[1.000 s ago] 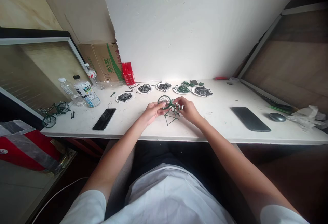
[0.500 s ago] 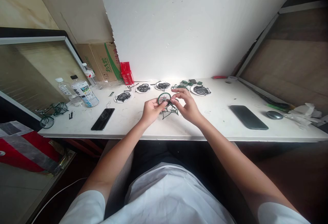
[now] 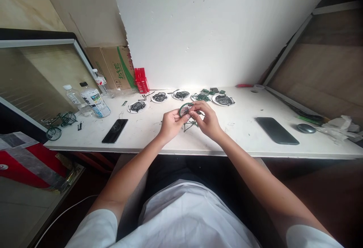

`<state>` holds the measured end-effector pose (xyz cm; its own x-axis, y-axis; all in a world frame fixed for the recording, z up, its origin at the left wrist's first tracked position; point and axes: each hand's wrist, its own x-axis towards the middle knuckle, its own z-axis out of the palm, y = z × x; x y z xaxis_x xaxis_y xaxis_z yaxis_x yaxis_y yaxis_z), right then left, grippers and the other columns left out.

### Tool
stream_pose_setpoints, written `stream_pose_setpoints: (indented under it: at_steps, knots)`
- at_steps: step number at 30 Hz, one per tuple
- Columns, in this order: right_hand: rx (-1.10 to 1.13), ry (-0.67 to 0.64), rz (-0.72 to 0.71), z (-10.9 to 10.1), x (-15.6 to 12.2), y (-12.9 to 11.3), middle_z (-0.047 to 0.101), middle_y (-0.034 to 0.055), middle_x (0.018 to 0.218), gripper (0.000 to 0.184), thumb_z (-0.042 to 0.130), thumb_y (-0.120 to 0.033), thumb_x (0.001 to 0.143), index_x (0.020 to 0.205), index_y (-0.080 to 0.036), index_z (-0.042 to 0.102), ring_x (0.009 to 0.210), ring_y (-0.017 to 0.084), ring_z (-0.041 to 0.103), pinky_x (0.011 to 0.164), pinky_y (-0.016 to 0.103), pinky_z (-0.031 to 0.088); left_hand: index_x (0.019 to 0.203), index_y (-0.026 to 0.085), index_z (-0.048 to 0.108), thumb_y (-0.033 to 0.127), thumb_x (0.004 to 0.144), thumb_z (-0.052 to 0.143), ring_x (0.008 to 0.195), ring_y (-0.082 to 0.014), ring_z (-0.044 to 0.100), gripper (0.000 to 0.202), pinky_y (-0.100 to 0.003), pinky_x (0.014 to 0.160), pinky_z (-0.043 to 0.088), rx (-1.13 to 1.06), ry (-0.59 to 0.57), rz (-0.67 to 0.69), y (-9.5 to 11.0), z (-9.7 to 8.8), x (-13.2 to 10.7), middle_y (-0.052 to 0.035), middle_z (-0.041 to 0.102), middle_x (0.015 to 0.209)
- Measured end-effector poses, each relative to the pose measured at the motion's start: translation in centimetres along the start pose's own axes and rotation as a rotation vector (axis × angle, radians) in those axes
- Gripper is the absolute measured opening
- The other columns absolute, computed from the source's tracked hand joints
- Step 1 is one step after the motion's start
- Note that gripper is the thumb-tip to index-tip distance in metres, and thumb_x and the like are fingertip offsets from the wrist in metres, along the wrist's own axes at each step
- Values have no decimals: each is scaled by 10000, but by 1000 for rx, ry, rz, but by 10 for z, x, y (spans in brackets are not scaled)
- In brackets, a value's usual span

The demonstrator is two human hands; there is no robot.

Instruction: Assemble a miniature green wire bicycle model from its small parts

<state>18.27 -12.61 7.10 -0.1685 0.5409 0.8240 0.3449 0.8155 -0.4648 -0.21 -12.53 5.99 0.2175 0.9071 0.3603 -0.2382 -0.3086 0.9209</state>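
Note:
A small green-rimmed model bicycle wheel (image 3: 182,110) is upright between my two hands above the table. My left hand (image 3: 171,125) is closed on its left and lower side, with the thumb near the hub. At its right edge, my right hand (image 3: 208,120) pinches with thumb and fingertips, partly covering the rim. Just below the wheel shows a dark green model bicycle frame (image 3: 190,125), partly hidden behind my right fingers. I cannot tell whether wheel and frame are joined.
Several white plates of small dark parts (image 3: 138,106) and a plate of green parts (image 3: 202,96) line the back. A finished-looking model bicycle (image 3: 60,121), bottles (image 3: 96,102) and a phone (image 3: 115,131) are at left. A dark slab (image 3: 276,130) and mouse (image 3: 305,128) lie right.
My right fingers, raised and spread beside the wheel before, have come in against its right edge. The wheel has tilted a little, and the view has shifted slightly.

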Motion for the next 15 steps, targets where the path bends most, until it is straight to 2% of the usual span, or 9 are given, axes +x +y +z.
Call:
stream_pose_setpoints:
  at_steps: [8, 15]
  knots:
    - [-43, 33, 14, 0, 0, -3, 762, 118, 1175, 231, 669, -482, 1047, 1013, -260, 724, 1178, 304, 711, 1037, 528, 576, 1192, 149, 800, 458, 811, 924, 1034, -251, 794, 507, -362, 970, 621, -8, 10, 13, 4, 5, -3, -116, 829, 1148]
    - [-70, 45, -65, -1, -1, -2, 783, 100, 1262, 143, 654, -406, 1063, 1031, -284, 722, 1257, 315, 695, 1092, 573, 551, 1148, 152, 778, 413, 822, 920, 980, -237, 790, 442, -344, 942, 607, 30, 67, 16, 5, 8, -6, -109, 828, 1091]
